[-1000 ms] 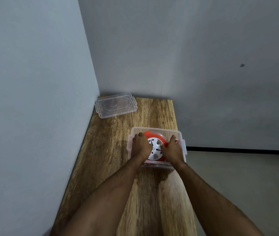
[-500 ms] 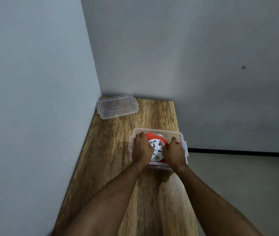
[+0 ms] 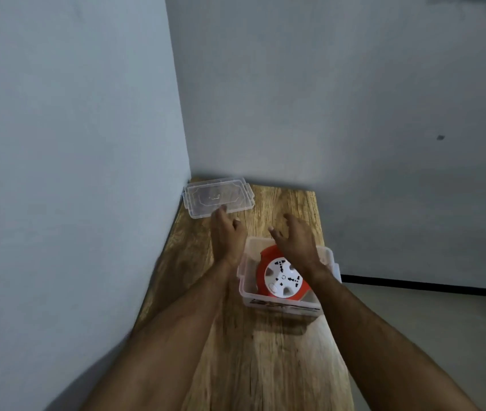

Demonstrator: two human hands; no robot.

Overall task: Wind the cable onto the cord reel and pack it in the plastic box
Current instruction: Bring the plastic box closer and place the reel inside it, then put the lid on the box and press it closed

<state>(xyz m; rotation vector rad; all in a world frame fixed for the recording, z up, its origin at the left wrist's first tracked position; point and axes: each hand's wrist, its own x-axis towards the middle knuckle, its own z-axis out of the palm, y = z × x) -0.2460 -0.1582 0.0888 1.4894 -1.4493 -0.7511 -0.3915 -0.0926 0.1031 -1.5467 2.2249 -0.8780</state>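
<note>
Head view
Cord reel (image 3: 282,277): orange with a white socket face, lying flat inside the clear plastic box (image 3: 329,258); the right forearm crosses over its far right part.
Plastic box: uncovered, standing on the wooden table (image 3: 265,360) near the right edge.
Cable: no loose length shows; whether it is fully wound cannot be told.
Lid (image 3: 218,197): clear plastic, lying flat in the far left corner of the table where the two walls meet, well apart from the box.
Left hand (image 3: 225,232): stretched forward over the table between box and lid, fingers loosely extended, fingertips at the lid's near edge; contact cannot be told. It holds nothing.
Right hand (image 3: 295,237): above the far rim of the box, fingers spread and relaxed, holding nothing.
Surroundings: grey walls to the left and behind; grey floor to the right of the table.
</note>
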